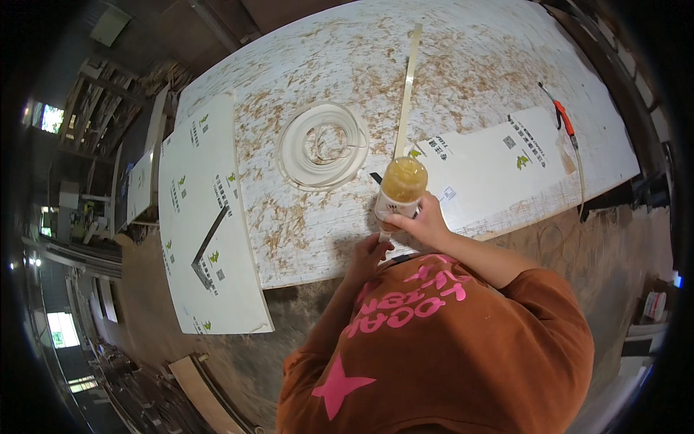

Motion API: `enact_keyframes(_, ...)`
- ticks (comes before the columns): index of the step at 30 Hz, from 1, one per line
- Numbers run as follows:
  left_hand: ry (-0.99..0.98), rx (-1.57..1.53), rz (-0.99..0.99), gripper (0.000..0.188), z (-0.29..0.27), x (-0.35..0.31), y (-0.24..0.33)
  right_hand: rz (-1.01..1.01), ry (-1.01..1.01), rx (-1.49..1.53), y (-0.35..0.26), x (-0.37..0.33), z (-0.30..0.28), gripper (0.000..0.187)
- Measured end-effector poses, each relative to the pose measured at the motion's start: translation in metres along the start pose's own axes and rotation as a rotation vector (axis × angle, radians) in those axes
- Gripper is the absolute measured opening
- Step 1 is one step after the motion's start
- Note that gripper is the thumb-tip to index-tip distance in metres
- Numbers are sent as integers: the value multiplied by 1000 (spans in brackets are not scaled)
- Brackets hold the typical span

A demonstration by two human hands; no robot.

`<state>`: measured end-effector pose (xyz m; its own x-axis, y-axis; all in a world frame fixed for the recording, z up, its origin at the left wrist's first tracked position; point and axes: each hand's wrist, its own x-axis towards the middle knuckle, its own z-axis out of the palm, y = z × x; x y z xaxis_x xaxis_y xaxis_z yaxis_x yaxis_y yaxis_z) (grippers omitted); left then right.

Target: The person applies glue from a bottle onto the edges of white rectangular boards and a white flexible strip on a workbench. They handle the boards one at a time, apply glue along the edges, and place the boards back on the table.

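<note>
My right hand [428, 223] is wrapped around a clear bottle [405, 181] of yellowish glue with a pale label. The bottle is tilted, its base up and its neck toward me. Under its neck, my left hand [369, 253] pinches the near end of a narrow pale strip [408, 90]. That strip runs away from me across the worktable [340, 72], passing behind the bottle. A coil of white edge banding [290, 148] lies to the left of the bottle. The tip of a small dark object [375, 177] shows beside the bottle, otherwise hidden.
On the left rests a large printed white panel [189, 239] with a black angle square [210, 237] on it. Another printed panel [484, 155] lies right of the bottle. A red-handled corded tool [564, 117] sits at the far right. Brown smears mark the table.
</note>
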<state>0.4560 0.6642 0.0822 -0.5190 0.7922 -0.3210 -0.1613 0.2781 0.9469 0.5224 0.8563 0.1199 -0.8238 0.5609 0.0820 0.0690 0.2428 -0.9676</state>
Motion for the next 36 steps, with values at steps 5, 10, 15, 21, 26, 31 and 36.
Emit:
enact_keyframes(5,-17,119,72,23,4,6,-6,8,370,342,25,13,-25,43)
enact_keyframes(10,3,-20,-18,24,22,28,-1,126,635,447,49,33,-109,34)
enact_keyframes(15,-57,22,66,19,53,72,15,137,718,498,67,6,-186,32)
enact_keyframes(21,-17,62,91,19,137,166,64,221,824,556,89,-30,-280,39)
enact_keyframes(26,-11,196,184,19,230,309,108,266,935,600,118,-78,-364,43)
enact_keyframes(31,35,417,262,54,313,472,126,348,1067,654,135,-109,-426,43)
enact_keyframes(36,115,334,179,90,356,520,122,299,1031,789,148,-121,-459,43)
